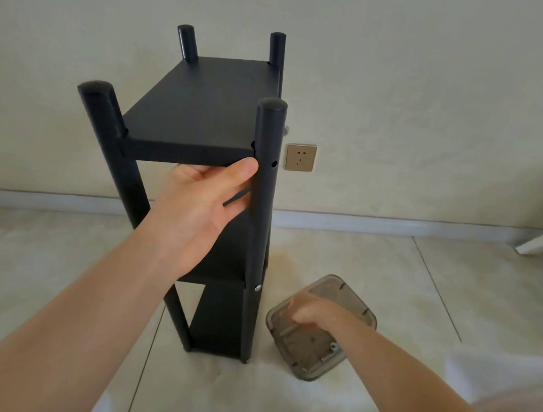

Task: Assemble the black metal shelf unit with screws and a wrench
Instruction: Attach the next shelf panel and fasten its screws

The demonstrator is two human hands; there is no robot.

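Left hand [207, 211] holds the near right post [260, 211] of the black shelf unit [203, 110] just under the top board [203, 107], thumb pressed to the board's front edge and fingers curled behind the post; right hand [309, 311] reaches down into a smoky clear plastic box [363, 311] on the floor [393, 267] to the right of the unit, fingers bunched and pointing down, though whether they pinch anything I cannot tell. Inside the box lie a few small grey metal pieces [330, 350], likely screws or bolts, and a dark rod-like piece that may be the wrench; too small to be sure.

The unit stands upright on the floor near the wall, three boards between four posts; an open hole [274, 164] shows in the near right post at the top board, while a silver screw head [257, 287] sits lower on the same post. That top corner looks unfastened; if the left hand slackens while eyes go to the box, the board could slip out of line or the tall, narrow frame could tip; a screw fumbled from the box could roll away across the smooth tiles.
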